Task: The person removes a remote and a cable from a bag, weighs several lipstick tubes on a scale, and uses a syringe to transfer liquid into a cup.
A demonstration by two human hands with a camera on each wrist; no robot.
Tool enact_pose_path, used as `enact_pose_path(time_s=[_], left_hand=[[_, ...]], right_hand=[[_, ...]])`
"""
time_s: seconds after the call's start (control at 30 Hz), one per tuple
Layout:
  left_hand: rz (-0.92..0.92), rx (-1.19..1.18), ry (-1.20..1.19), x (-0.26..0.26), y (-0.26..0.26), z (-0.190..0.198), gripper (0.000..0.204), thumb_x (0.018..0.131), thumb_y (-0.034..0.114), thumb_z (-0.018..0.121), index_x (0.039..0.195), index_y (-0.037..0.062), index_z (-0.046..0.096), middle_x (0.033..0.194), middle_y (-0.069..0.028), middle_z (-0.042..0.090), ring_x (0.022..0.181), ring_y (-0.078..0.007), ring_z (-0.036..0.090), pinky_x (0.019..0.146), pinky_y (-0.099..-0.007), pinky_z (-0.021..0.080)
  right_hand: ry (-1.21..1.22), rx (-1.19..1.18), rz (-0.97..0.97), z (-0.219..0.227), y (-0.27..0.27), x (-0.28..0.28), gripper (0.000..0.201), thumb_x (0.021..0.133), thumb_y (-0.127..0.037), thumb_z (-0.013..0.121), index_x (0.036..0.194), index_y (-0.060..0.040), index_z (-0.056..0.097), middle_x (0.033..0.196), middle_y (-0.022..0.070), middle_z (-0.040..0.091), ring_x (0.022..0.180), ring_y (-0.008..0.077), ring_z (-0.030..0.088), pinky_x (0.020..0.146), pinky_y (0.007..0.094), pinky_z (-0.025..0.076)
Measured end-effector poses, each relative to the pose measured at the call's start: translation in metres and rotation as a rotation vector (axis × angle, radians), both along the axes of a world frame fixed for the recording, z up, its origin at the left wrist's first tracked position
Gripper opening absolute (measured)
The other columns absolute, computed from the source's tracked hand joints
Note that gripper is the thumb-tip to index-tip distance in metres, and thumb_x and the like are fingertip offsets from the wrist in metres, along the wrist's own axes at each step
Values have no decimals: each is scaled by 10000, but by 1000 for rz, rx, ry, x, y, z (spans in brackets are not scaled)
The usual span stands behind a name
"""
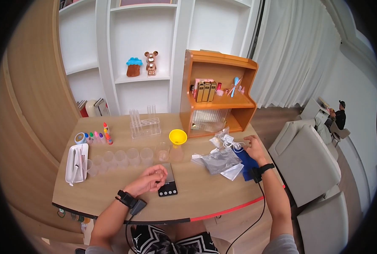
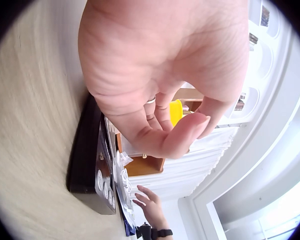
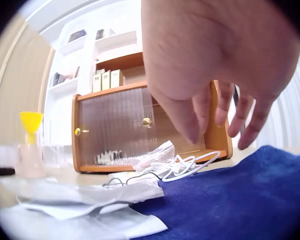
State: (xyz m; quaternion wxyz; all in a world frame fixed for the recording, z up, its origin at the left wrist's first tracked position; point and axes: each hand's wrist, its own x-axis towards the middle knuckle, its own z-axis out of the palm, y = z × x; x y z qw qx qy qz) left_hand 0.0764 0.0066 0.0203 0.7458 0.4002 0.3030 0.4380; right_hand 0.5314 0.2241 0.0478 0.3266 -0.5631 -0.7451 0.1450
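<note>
Over the right part of the bench, the right hand hangs with its fingers spread apart and pointing down, holding nothing; the right wrist view shows a gap between the fingertips and what lies below. Nearest to it are a bundled white cable and a dark blue cloth, with a grey plastic bag just beside them. The left hand is over the digital scale, its fingers loosely curled, thumb and index tips close together; nothing shows between them, and whether those tips meet I cannot tell.

The step in hand looks like a reach toward the pile, or a pause above it. If the cable is wanted, the next move probably calls for lowering the right fingers and pinching one loop, lifting gently so the bag does not drag along.

The cable lies in thin, glossy loops, gathered near the middle, close to the cloth's far edge. The cloth is rumpled and soft-looking, with a slightly fuzzy surface; it should give easily under a grip. The scale lies flat, dark-bodied, with round pale buttons along its near end. Beyond it, a yellow funnel stands upright in a clear, pinkish flask.
</note>
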Motion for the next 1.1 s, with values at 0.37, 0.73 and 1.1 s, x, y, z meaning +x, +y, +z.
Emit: enact_pose_path(time_s=[0.37,0.73,1.1], left_hand=[[-32,23,-23,0,0,2,128,999,91,556,1125,72,539,860,-15,530,631,-73,514,439,-187,331],[-43,34,-8,1,-3,7,131,1002,113,559,1125,72,535,855,4,523,640,-49,502,454,-187,331],[-60,48,5,4,-4,10,104,1006,124,551,1096,76,534,836,5,521,623,-46,494,454,-185,333]], right_hand=[[-519,-162,413,14,-70,-21,672,757,-287,845,1370,-137,616,1452,124,560,1370,347,469,1128,454,356],[-345,9,545,26,-77,-38,318,832,-209,790,1121,-83,753,1201,119,708,1158,332,621,993,418,484],[-209,-96,568,30,-82,-40,237,837,-166,796,1029,-33,759,1099,151,741,1065,347,679,950,398,531]])
